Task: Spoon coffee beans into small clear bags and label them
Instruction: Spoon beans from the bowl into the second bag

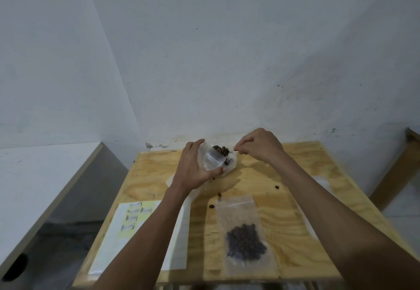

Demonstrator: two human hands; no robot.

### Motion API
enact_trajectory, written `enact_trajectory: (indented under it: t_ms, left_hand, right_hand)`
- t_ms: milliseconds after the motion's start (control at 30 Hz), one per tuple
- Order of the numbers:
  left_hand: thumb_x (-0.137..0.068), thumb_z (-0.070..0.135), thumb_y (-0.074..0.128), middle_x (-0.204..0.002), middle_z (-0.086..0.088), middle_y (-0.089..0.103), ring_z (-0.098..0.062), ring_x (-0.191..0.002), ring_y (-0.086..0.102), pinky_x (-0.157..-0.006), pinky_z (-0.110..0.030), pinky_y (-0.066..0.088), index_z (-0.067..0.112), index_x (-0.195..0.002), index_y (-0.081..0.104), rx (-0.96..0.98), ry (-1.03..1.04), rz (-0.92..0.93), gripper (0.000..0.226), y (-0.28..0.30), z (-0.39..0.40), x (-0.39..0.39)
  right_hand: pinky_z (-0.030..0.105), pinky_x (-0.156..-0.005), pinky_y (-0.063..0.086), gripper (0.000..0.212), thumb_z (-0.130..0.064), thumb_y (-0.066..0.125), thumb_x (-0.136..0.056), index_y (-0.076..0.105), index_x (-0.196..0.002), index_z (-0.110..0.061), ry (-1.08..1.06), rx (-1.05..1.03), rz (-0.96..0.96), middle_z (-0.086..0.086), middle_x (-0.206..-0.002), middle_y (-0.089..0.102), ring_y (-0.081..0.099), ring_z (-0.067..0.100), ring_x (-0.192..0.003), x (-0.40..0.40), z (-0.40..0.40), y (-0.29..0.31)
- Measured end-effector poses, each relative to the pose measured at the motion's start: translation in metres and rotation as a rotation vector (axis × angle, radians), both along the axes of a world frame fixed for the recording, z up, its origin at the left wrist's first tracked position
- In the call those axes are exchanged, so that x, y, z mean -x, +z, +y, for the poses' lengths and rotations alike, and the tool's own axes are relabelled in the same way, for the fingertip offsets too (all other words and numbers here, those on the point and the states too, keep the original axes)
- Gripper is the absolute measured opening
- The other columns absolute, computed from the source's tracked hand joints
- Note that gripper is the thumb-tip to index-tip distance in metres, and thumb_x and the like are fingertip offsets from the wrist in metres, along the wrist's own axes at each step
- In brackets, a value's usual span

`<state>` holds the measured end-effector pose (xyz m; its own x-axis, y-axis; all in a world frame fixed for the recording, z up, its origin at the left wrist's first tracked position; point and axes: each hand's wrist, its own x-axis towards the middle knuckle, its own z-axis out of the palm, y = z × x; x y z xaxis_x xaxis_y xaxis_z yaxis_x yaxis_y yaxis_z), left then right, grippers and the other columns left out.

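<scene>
Head cam: left hand is curled around a small clear bag, holding it up at the far edge of the plywood table. Right hand pinches a spoon heaped with coffee beans right over the bag's mouth. A filled bag lies nearer, a label sheet to the left.

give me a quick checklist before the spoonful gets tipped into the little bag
1. Left hand holds the small clear bag: ok.
2. Bag mouth open wide enough: cannot tell.
3. Right hand grips the spoon: ok.
4. Spoon loaded with coffee beans: ok.
5. Table free of spilled beans: not ok, several stray beans lie loose.
6. Filled bag out of the way: ok.
</scene>
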<state>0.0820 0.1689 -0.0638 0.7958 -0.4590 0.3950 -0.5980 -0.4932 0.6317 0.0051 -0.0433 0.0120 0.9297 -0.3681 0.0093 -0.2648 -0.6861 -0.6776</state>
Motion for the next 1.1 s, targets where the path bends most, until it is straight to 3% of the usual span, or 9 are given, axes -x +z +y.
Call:
enact_trajectory:
  t_ms: [100, 300, 400, 600, 767, 933, 1100]
  left_hand:
    - [-0.060, 0.075, 0.073, -0.133, -0.003, 0.052, -0.018, -0.122, 0.050, -0.099, -0.032, 0.044, 0.009, -0.148, 0.046, 0.003, 0.001, -0.033, 0.113, 0.005, 0.000, -0.002]
    - [-0.063, 0.065, 0.086, -0.134, -0.001, 0.050, -0.017, -0.122, 0.049, -0.098, -0.032, 0.046, 0.013, -0.147, 0.045, 0.003, -0.008, -0.108, 0.108, 0.005, 0.001, -0.005]
    - [-0.062, 0.068, 0.084, -0.135, 0.000, 0.049, -0.016, -0.123, 0.048, -0.099, -0.029, 0.044, 0.014, -0.147, 0.045, -0.001, -0.017, -0.130, 0.108, 0.005, 0.003, -0.007]
    - [-0.064, 0.058, 0.092, -0.135, 0.000, 0.049, -0.015, -0.122, 0.048, -0.097, -0.027, 0.044, 0.014, -0.148, 0.045, 0.017, -0.040, -0.171, 0.106, 0.000, 0.008, -0.014]
    - [-0.064, 0.062, 0.087, -0.131, 0.001, 0.050, -0.014, -0.117, 0.050, -0.095, -0.024, 0.040, 0.013, -0.147, 0.046, 0.040, -0.024, -0.121, 0.105, -0.004, 0.005, -0.014]
    - [-0.060, 0.066, 0.083, -0.129, 0.003, 0.054, -0.007, -0.113, 0.050, -0.092, -0.020, 0.038, 0.014, -0.145, 0.049, 0.052, -0.028, -0.052, 0.105, -0.014, -0.002, -0.015]
    - [-0.057, 0.073, 0.081, -0.127, 0.007, 0.054, -0.004, -0.112, 0.050, -0.091, -0.006, 0.036, 0.013, -0.143, 0.050, 0.100, -0.013, -0.028, 0.109, -0.017, -0.004, -0.014]
  right_hand:
    - [0.026, -0.056, 0.045, 0.015, -0.024, 0.074, -0.083, 0.082, -0.082, -0.037, 0.015, 0.050, -0.080, -0.012, -0.067, 0.072, 0.063, 0.012, -0.060, 0.008, 0.000, -0.001]
    - [0.026, -0.060, 0.042, 0.018, -0.024, 0.072, -0.081, 0.080, -0.085, -0.040, -0.020, 0.136, -0.289, -0.015, -0.078, 0.068, 0.062, 0.009, -0.074, 0.015, -0.001, -0.012]
    - [0.025, -0.060, 0.039, 0.019, -0.024, 0.070, -0.081, 0.080, -0.088, -0.039, -0.087, 0.156, -0.303, -0.015, -0.078, 0.065, 0.059, 0.010, -0.075, 0.014, -0.002, -0.018]
    - [0.022, -0.052, 0.040, 0.021, -0.019, 0.066, -0.089, 0.081, -0.097, -0.033, -0.157, 0.175, -0.137, -0.008, -0.086, 0.075, 0.062, 0.012, -0.064, -0.001, 0.004, -0.032]
    - [0.027, -0.065, 0.052, 0.025, -0.013, 0.066, -0.087, 0.081, -0.103, -0.025, -0.126, 0.324, -0.022, -0.001, -0.104, 0.077, 0.071, 0.024, -0.086, -0.022, 0.023, -0.036]
    - [0.033, -0.068, 0.060, 0.017, -0.012, 0.069, -0.085, 0.081, -0.093, -0.020, -0.108, 0.413, 0.045, 0.004, -0.091, 0.076, 0.070, 0.027, -0.081, -0.034, 0.039, -0.049]
    - [0.027, -0.056, 0.046, 0.015, -0.020, 0.068, -0.088, 0.083, -0.087, -0.024, -0.066, 0.235, 0.133, 0.002, -0.083, 0.076, 0.070, 0.024, -0.075, -0.041, 0.039, -0.054]
